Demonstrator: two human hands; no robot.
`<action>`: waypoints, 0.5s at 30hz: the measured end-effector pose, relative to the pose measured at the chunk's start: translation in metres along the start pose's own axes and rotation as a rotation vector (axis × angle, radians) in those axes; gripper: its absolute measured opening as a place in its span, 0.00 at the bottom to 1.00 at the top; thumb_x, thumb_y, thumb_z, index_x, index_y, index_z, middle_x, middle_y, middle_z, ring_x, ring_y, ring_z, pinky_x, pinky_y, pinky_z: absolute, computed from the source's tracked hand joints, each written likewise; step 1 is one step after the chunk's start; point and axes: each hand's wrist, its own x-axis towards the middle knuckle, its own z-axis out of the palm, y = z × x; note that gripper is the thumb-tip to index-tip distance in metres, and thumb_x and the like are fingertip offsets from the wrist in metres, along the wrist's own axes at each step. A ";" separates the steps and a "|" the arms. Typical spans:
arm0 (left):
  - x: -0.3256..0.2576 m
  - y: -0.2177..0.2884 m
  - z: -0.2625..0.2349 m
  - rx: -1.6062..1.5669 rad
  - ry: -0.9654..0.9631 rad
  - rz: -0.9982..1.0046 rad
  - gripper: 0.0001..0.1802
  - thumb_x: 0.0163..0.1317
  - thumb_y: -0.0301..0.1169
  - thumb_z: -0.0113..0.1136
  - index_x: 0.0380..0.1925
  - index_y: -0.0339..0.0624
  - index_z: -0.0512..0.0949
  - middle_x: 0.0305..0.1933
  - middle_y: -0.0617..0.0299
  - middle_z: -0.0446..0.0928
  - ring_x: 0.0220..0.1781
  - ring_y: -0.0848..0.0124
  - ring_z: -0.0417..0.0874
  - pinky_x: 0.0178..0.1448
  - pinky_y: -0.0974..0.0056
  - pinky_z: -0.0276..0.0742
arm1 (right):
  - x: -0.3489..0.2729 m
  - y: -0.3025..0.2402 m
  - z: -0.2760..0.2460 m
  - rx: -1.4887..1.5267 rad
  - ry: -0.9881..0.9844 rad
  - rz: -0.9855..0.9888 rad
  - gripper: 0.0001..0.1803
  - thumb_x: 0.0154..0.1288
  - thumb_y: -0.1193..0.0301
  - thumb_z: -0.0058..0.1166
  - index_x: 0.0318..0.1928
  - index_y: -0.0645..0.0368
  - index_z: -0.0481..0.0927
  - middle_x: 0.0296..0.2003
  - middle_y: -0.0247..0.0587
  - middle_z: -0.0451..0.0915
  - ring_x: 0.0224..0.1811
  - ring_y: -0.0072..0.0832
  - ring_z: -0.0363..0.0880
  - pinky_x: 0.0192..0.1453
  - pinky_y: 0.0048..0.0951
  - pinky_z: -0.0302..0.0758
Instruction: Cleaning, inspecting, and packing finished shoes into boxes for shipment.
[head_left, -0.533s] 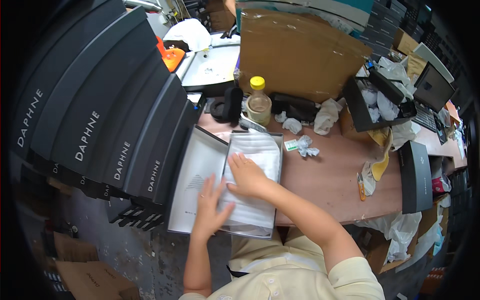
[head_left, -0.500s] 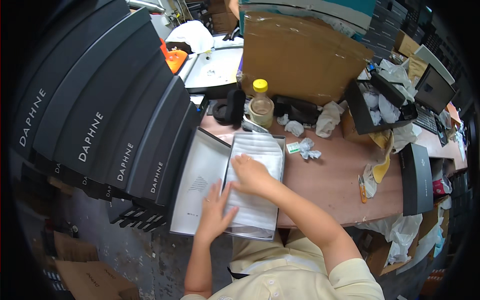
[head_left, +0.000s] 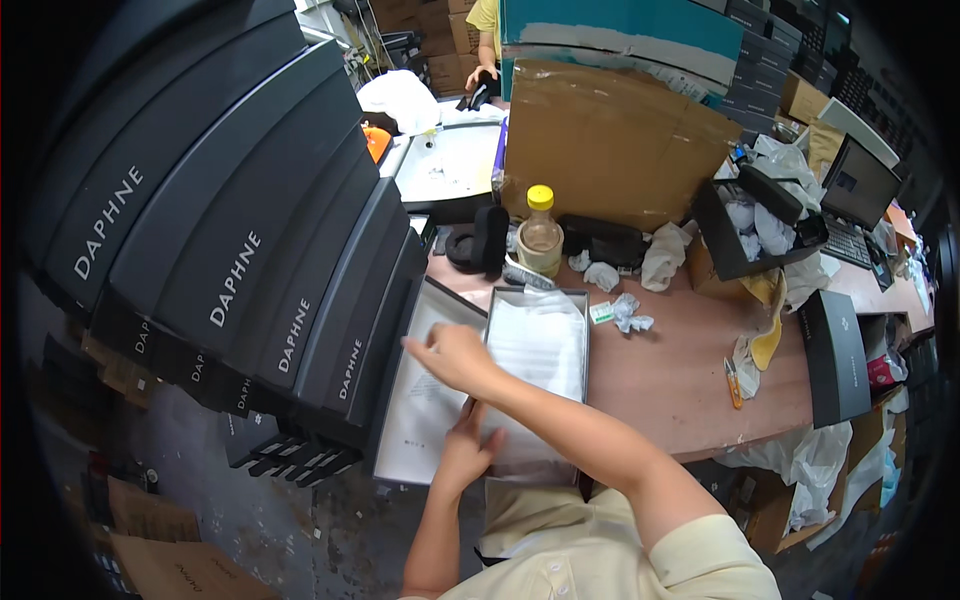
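Note:
A shallow dark box with a pale lining stands before me on the table, its tray [head_left: 585, 350] filled with white tissue-like wrapping [head_left: 538, 335]. Against its left side lies the matching lid [head_left: 415, 400], pale inside face up with small print on it. Above the lid's middle hovers my right hand [head_left: 455, 357], index finger stretched to the left and the others bent, nothing seen in it. My left hand [head_left: 467, 455] rests by the seam between lid and tray, thumb spread away from the fingers; the fingertips are partly hidden.
Tall stacks of dark boxes [head_left: 260, 220] crowd the left. Behind the tray stand a yellow-capped bottle [head_left: 541, 235], a black round item [head_left: 480, 245] and a cardboard sheet [head_left: 620, 150]. Rightward lie crumpled paper [head_left: 630, 313] and an orange-handled cutter [head_left: 734, 385]. Another person's hand [head_left: 483, 75] shows far off.
My right hand has lifted off the white wrapping and moved left over the lid. My left hand has come down to the seam. The whole view has shifted slightly.

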 end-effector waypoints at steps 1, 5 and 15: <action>0.001 0.001 0.006 0.010 -0.015 0.018 0.34 0.59 0.36 0.56 0.64 0.39 0.59 0.64 0.39 0.61 0.63 0.46 0.66 0.62 0.53 0.67 | 0.012 0.002 0.012 0.102 -0.204 0.128 0.23 0.61 0.56 0.54 0.36 0.69 0.76 0.23 0.51 0.79 0.24 0.46 0.80 0.33 0.39 0.78; -0.013 0.032 0.021 -0.017 0.105 -0.008 0.30 0.56 0.31 0.57 0.59 0.35 0.62 0.58 0.40 0.68 0.57 0.45 0.71 0.56 0.52 0.69 | 0.006 -0.015 0.047 0.667 -0.061 0.362 0.21 0.65 0.60 0.52 0.35 0.72 0.75 0.25 0.46 0.79 0.24 0.35 0.82 0.26 0.29 0.79; -0.024 0.034 0.023 -0.525 0.160 -0.103 0.43 0.57 0.21 0.53 0.70 0.36 0.42 0.71 0.47 0.54 0.70 0.61 0.59 0.71 0.61 0.53 | -0.159 0.031 -0.152 1.221 0.428 0.245 0.22 0.72 0.59 0.42 0.57 0.63 0.69 0.48 0.41 0.77 0.48 0.26 0.77 0.51 0.28 0.76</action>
